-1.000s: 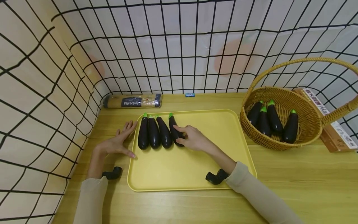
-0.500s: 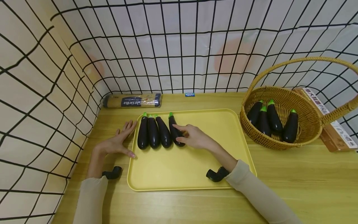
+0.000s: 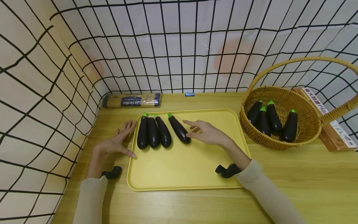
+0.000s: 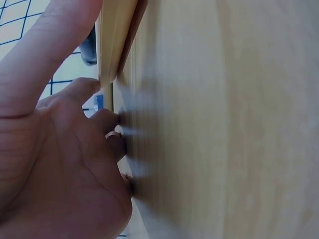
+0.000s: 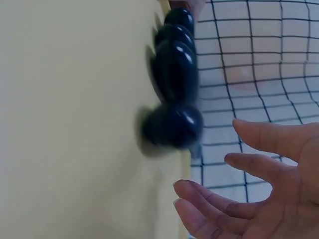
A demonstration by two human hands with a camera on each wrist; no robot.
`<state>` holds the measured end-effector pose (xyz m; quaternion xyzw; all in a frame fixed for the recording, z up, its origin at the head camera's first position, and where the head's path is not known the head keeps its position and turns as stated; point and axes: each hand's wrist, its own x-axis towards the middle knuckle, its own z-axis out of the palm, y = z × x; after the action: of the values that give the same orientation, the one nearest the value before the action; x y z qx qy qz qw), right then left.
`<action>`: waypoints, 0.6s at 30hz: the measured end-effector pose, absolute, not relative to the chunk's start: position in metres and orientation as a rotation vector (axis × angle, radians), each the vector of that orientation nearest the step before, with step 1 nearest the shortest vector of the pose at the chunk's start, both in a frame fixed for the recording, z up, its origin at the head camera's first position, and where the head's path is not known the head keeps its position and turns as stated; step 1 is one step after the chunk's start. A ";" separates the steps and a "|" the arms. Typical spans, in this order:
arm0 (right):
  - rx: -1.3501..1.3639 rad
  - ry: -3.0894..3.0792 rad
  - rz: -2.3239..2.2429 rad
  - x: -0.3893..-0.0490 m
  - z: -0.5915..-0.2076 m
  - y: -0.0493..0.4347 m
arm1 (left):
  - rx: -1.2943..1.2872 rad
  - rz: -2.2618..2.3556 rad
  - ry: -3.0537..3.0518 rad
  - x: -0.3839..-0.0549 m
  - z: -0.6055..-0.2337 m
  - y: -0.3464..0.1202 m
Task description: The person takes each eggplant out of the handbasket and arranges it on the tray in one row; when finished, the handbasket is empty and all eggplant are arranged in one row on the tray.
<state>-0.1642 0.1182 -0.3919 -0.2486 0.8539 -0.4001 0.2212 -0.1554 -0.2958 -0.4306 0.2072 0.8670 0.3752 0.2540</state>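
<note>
On the yellow tray (image 3: 173,171), three eggplants lie side by side near the left rim, the middle one (image 3: 153,132) among them. A fourth eggplant (image 3: 179,128) lies slanted to their right, its green stem end pointing away and left. My right hand (image 3: 207,132) hovers just right of it with fingers extended. In the right wrist view, a gap shows between those fingers (image 5: 264,134) and the nearest eggplant (image 5: 174,125). At the tray's left rim, my left hand (image 3: 116,143) rests with fingers spread, the thumb at the rim and other fingertips on the table.
A wicker basket (image 3: 310,124) with a tall handle holds several eggplants at the right. Behind it lies a brown box (image 3: 332,137). A wrapped pasta pack (image 3: 131,100) and a small blue packet (image 3: 189,94) lie along the black wire grid (image 3: 181,46) at the back.
My right hand has drawn off to the right, away from the fourth eggplant. That eggplant's thick end has swung right, widening the gap to the other three. My left hand stays put.
</note>
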 end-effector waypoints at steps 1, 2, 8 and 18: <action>-0.690 2.375 -1.107 -0.163 -0.389 0.125 | 0.563 1.019 2.356 -0.155 -0.430 -0.296; -0.688 2.391 -1.113 -0.161 -0.385 0.132 | 0.566 1.016 2.358 -0.156 -0.430 -0.296; -0.606 2.488 -1.152 -0.152 -0.359 0.185 | 0.572 1.013 2.360 -0.156 -0.430 -0.296; -0.376 2.771 -1.049 -0.138 -0.341 0.283 | 0.563 1.014 2.362 -0.156 -0.431 -0.296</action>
<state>-0.1376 0.2828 -0.3408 -0.1256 0.9250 -0.3502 0.0774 -0.1559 -0.2960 -0.4306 0.2072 0.8686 0.3728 0.2523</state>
